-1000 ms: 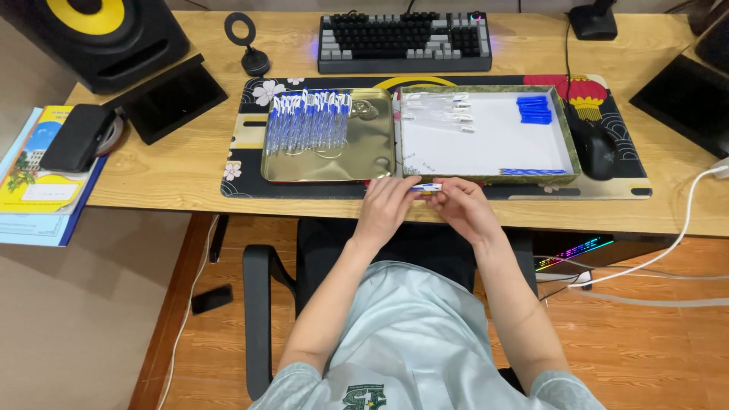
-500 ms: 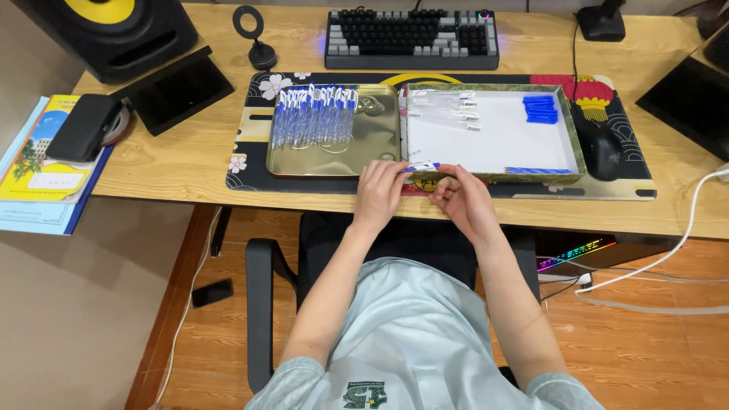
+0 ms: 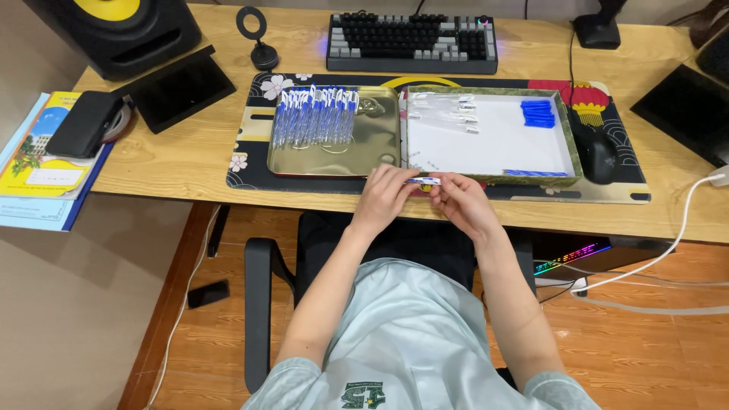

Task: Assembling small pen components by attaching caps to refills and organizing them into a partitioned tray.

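Observation:
A small blue and white pen (image 3: 424,181) lies level between my two hands, just in front of the trays at the desk's near edge. My left hand (image 3: 386,196) grips its left end and my right hand (image 3: 460,199) pinches its right end. Behind them a gold metal tray (image 3: 372,140) holds a row of several assembled blue and white pens (image 3: 315,115). To its right a white-floored tray with a green rim (image 3: 568,144) holds several clear pen barrels (image 3: 448,114), a pile of blue caps (image 3: 538,112) and a line of blue parts (image 3: 530,173).
The trays sit on a patterned desk mat (image 3: 250,171). A keyboard (image 3: 412,42) is at the back and a black mouse (image 3: 598,156) at the right. A speaker (image 3: 114,30), a black tablet (image 3: 178,91), a phone on booklets (image 3: 80,125) are left. A white cable (image 3: 683,228) hangs right.
The view has shifted slightly. My hands stay together at the front of the trays, working the same pen, which now lies level between my fingertips.

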